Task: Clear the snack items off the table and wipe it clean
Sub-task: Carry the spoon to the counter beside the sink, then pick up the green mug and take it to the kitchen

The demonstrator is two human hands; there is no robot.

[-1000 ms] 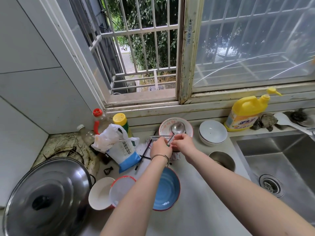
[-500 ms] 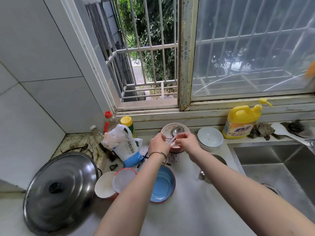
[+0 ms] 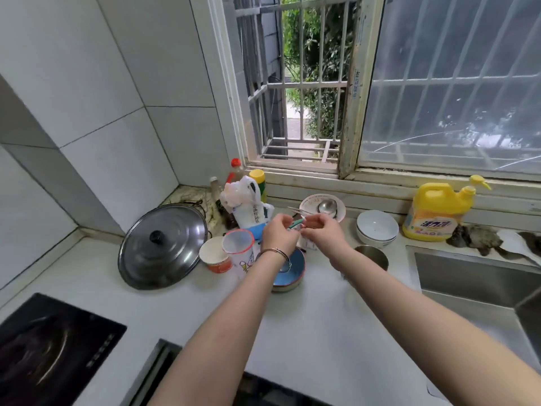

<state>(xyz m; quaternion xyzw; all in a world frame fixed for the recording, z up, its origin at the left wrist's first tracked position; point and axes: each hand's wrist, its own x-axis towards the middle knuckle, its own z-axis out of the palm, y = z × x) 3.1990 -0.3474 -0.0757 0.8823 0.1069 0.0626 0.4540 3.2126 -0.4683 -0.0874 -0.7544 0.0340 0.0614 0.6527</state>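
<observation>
Left grip (image 3: 278, 234) and right grip (image 3: 323, 232) each pinch one green strip (image 3: 296, 223) above the desk (image 3: 322, 317). Two stacked white bowls (image 3: 377, 227) sit at three o'clock, one blue bowl (image 3: 296, 269) at six, two cups (image 3: 238, 250) at nine.

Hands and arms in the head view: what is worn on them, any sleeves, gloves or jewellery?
Both forearms are bare, with no sleeves in view, and neither the left hand nor the right hand is gloved. The left wrist carries a thin silver-coloured metal bangle; the right wrist has nothing on it.
</observation>
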